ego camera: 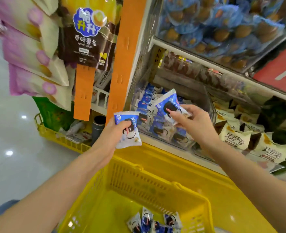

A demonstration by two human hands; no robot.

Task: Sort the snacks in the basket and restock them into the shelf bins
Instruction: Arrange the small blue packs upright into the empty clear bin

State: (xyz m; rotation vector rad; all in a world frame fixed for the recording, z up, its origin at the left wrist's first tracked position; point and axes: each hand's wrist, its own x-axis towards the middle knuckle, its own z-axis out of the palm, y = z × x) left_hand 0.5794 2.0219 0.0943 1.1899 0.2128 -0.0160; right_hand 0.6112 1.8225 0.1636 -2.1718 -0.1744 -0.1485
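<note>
Head view, at the snack shelf: my left hand (pixel 112 133) grips a blue-and-white snack packet (pixel 132 140), thumb curled across its front and fingers wrapped behind, holding it just outside the front corner of the clear shelf bin (pixel 212 106). My right hand (pixel 194 121) pinches a second packet (pixel 167 101) of the same kind between thumb and curled fingers. That one is tilted and raised above the open top of the bin, over the matching packets (pixel 147 98) already lying inside.

Below my forearms sits the yellow basket (pixel 138 179), with a small cluster of blue-and-white packets left in it (pixel 154 222) at the near end of its floor.

To the right of the clear bin, cream-and-brown packets (pixel 236 137) fill the neighbouring compartment. On the shelf above, blue-wrapped cakes (pixel 214 22) are heaped behind a clear front, and a red sign (pixel 281 69) hangs at the far right. An orange upright (pixel 127 47) edges the shelf on the left, with a dark bag of potato sticks (pixel 86 39) hanging beside it. A second yellow basket (pixel 54 133) stands on the floor further left.
</note>
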